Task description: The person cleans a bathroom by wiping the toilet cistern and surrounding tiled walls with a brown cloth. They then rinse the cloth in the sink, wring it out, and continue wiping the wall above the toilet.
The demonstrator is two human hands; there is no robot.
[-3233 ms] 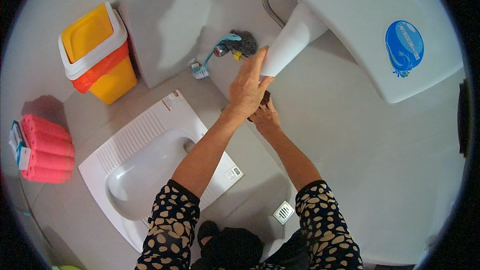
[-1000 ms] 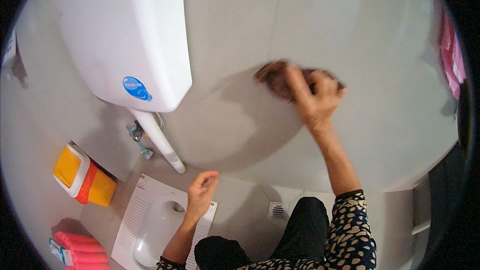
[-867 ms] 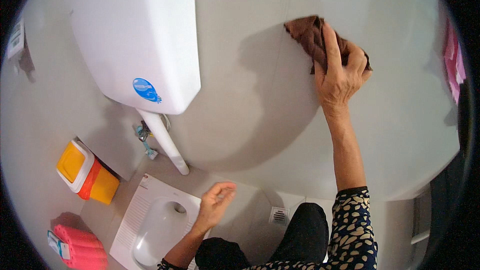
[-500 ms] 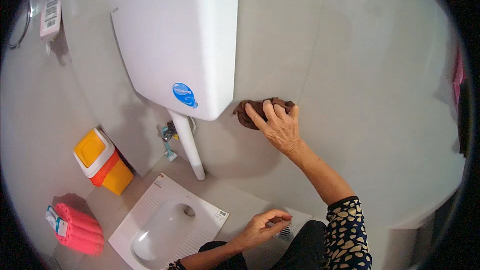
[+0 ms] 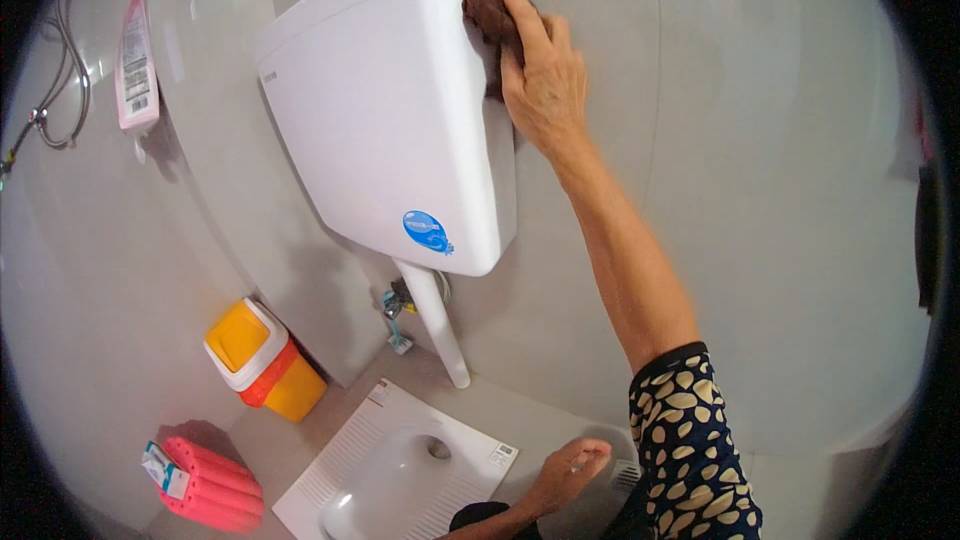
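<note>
My right hand (image 5: 545, 80) is closed on a dark brown cloth (image 5: 490, 15) and presses it to the upper right side of a white toilet cistern (image 5: 390, 110). Part of the cloth is hidden behind my fingers. Lower down, my left hand (image 5: 572, 470) hangs empty, its fingers loosely curled and slightly apart, beside the white squat toilet (image 5: 470, 475). A white flush pipe (image 5: 435, 325) runs from the cistern down toward the floor.
At the left stand a yellow and white bin (image 5: 265, 360) and a ridged pink plastic object (image 5: 215, 490). A pink pouch (image 5: 137, 70) and a shower hose (image 5: 75, 90) hang on the left wall. Small fittings (image 5: 395, 305) sit behind the pipe. A floor drain (image 5: 625, 475) lies near my left hand.
My right hand has carried the cloth from the wall below the cistern up to the cistern's upper right side. The left hand's fingers have curled in more. The view has shifted upward and left.
</note>
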